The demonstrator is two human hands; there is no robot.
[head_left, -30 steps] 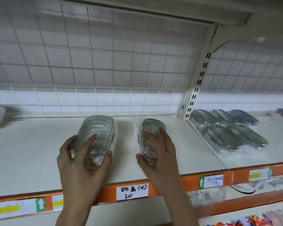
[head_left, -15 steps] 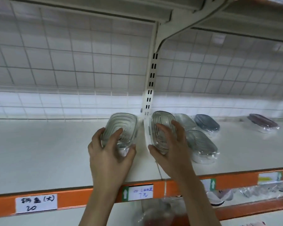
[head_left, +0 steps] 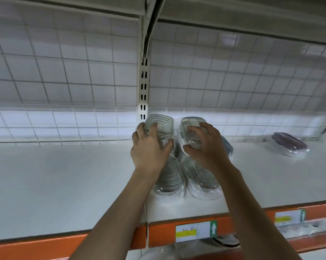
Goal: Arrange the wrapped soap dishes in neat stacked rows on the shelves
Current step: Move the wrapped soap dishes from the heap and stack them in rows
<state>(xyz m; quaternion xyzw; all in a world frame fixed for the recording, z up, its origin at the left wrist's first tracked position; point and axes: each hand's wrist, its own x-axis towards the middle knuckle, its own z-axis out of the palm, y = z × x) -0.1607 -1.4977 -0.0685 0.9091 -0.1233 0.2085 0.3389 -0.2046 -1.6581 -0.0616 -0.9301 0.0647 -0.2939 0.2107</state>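
My left hand [head_left: 149, 147] grips a clear wrapped soap dish [head_left: 163, 125], tilted up on its end at the back of the white shelf [head_left: 64, 184]. My right hand [head_left: 205, 145] holds a second wrapped dish [head_left: 191, 122] the same way, right beside the first. Below my wrists two more clear wrapped dishes [head_left: 170, 179] [head_left: 201, 182] lie flat side by side. A bluish dish [head_left: 227, 147] peeks out behind my right hand, mostly hidden.
A dark reddish wrapped dish [head_left: 289, 145] lies alone far right on the shelf. A slotted white upright [head_left: 144, 91] stands at the wire-grid back wall. The orange shelf edge [head_left: 158, 235] carries price labels. More wrapped goods show on the shelf below.
Both hands carried their dishes rightward, past the upright, onto the right shelf section. The dishes are now held above the flat-lying dishes near the back wall.
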